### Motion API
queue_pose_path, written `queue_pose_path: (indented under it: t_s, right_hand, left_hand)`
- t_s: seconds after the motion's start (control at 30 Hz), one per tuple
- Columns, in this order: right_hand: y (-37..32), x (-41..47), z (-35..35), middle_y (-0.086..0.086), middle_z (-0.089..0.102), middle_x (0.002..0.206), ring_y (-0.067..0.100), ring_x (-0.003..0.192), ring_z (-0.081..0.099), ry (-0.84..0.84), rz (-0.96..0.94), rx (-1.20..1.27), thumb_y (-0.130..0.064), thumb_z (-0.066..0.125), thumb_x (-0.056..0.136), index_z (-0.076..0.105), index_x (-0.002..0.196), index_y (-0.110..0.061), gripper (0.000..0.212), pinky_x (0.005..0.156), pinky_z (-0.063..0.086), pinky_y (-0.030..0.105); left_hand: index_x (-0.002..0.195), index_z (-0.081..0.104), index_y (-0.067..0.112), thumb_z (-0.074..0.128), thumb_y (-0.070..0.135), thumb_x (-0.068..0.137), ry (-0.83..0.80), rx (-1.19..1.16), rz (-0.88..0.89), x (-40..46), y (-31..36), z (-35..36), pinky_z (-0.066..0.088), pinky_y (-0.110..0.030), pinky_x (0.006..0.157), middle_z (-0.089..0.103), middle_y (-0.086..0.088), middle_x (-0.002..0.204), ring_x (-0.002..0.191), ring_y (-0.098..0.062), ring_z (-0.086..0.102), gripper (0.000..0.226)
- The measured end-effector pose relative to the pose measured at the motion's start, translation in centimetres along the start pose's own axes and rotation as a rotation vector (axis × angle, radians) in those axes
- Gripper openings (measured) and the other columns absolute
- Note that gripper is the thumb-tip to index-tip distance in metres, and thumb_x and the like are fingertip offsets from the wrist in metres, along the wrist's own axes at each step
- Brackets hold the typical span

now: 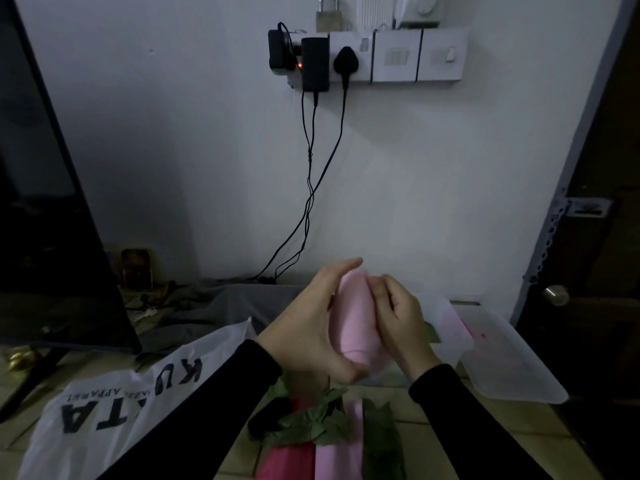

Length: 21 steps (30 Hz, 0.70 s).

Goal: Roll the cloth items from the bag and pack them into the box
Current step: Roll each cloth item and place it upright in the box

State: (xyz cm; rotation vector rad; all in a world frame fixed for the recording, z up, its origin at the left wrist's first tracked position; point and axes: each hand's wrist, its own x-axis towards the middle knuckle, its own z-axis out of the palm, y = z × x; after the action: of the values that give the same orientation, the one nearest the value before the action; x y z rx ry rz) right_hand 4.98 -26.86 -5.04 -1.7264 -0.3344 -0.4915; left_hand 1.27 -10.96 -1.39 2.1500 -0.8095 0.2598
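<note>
A rolled pink cloth is held up in front of me, above the tiled surface. My left hand cups its left side, thumb under the near end. My right hand grips its right side with curled fingers. A white plastic bag with black lettering lies at the lower left. The clear plastic box sits at the right, partly behind my right hand, with something pink inside. Below my arms lie more cloth items in pink, red, green and black.
A dark TV screen on a stand fills the left. Black cables hang down the white wall from a socket strip. A grey cloth lies by the wall. A dark door with a round knob stands at the right.
</note>
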Motion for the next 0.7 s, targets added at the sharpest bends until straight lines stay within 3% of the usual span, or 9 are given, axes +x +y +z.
queue_pose_path:
  t_s: [0.1, 0.17, 0.2, 0.27, 0.37, 0.4, 0.47, 0.63, 0.7]
  right_hand:
    - [0.3, 0.3, -0.4, 0.003, 0.064, 0.089, 0.020, 0.087, 0.059, 0.092, 0.011, -0.321, -0.035, 0.058, 0.092, 0.056, 0.098, -0.016, 0.021, 0.073, 0.047, 0.036]
    - [-0.2, 0.3, -0.6, 0.008, 0.060, 0.112, 0.026, 0.107, 0.054, 0.265, -0.171, -0.616, -0.026, 0.060, 0.086, 0.054, 0.119, -0.013, 0.035, 0.090, 0.044, 0.043]
    - [-0.9, 0.1, -0.2, 0.010, 0.058, 0.120, 0.027, 0.114, 0.052, 0.286, -0.263, -0.624, -0.022, 0.055, 0.086, 0.053, 0.124, -0.010, 0.041, 0.097, 0.041, 0.042]
    - [-3.4, -0.7, 1.5, 0.010, 0.057, 0.130, 0.023, 0.122, 0.052, 0.121, -0.259, -0.506, -0.022, 0.042, 0.091, 0.053, 0.131, -0.006, 0.044, 0.104, 0.034, 0.024]
    - [-4.5, -1.7, 4.1, 0.003, 0.042, 0.147, 0.004, 0.131, 0.038, -0.136, -0.056, -0.316, -0.016, 0.033, 0.101, 0.035, 0.146, -0.011, 0.046, 0.098, 0.019, -0.004]
    - [-4.7, -1.7, 4.3, 0.002, 0.045, 0.144, 0.001, 0.125, 0.041, -0.118, 0.016, -0.224, -0.017, 0.033, 0.102, 0.033, 0.147, -0.016, 0.046, 0.094, 0.024, -0.004]
    - [-5.0, -1.6, 4.1, 0.001, 0.060, 0.123, 0.006, 0.104, 0.054, -0.050, 0.176, -0.055, -0.026, 0.034, 0.102, 0.044, 0.140, -0.022, 0.039, 0.079, 0.042, 0.010]
    - [-6.0, -1.4, 3.1, -0.001, 0.072, 0.091, 0.012, 0.088, 0.067, -0.003, 0.522, 0.270, -0.057, 0.042, 0.093, 0.067, 0.089, -0.023, 0.042, 0.082, 0.053, 0.031]
    - [-6.1, -1.2, 2.2, 0.002, 0.073, 0.091, 0.014, 0.088, 0.068, -0.072, 0.592, 0.475, -0.049, 0.043, 0.096, 0.067, 0.096, -0.019, 0.039, 0.081, 0.055, 0.030]
  left_hand:
    - [0.148, 0.028, 0.017, 0.069, 0.054, 0.043, -0.015, 0.213, -0.011, 0.5, -0.6, -0.6, 0.023, -0.012, 0.112, 0.024, 0.008, 0.148, 0.139, 0.003, 0.021, 0.118]
    - [0.148, 0.025, 0.017, 0.069, 0.056, 0.044, -0.015, 0.347, -0.046, 0.9, -1.4, -1.1, 0.025, -0.016, 0.113, 0.020, 0.006, 0.149, 0.141, -0.005, 0.022, 0.120]
    - [0.148, 0.024, 0.016, 0.071, 0.055, 0.044, -0.016, 0.420, -0.054, 1.1, -1.8, -1.3, 0.028, -0.019, 0.113, 0.020, 0.004, 0.148, 0.141, -0.011, 0.024, 0.121]
    - [0.146, 0.027, 0.009, 0.077, 0.051, 0.046, -0.011, 0.564, -0.031, 1.6, -2.2, -1.5, 0.032, -0.027, 0.113, 0.026, -0.006, 0.144, 0.138, -0.021, 0.028, 0.120]
    - [0.140, 0.038, -0.003, 0.065, 0.048, 0.064, 0.077, 0.688, 0.102, 2.5, -1.8, -1.0, 0.038, -0.042, 0.108, 0.041, -0.017, 0.135, 0.130, -0.032, 0.037, 0.095]
    - [0.139, 0.039, -0.002, 0.065, 0.048, 0.064, 0.094, 0.694, 0.127, 2.6, -1.6, -1.0, 0.039, -0.043, 0.107, 0.042, -0.018, 0.134, 0.128, -0.033, 0.040, 0.094]
    - [0.141, 0.036, 0.005, 0.077, 0.048, 0.051, 0.086, 0.659, 0.148, 2.6, -1.1, -1.2, 0.040, -0.038, 0.107, 0.037, -0.013, 0.137, 0.126, -0.030, 0.042, 0.108]
    - [0.141, 0.038, 0.012, 0.083, 0.038, 0.038, 0.057, 0.409, 0.172, 2.2, -0.4, -1.3, 0.040, -0.019, 0.103, 0.033, 0.002, 0.139, 0.128, -0.010, 0.043, 0.115]
    - [0.142, 0.040, 0.018, 0.079, 0.043, 0.039, 0.080, 0.203, 0.105, 2.0, 0.0, -1.0, 0.032, -0.007, 0.102, 0.033, 0.010, 0.142, 0.131, 0.006, 0.036, 0.113]
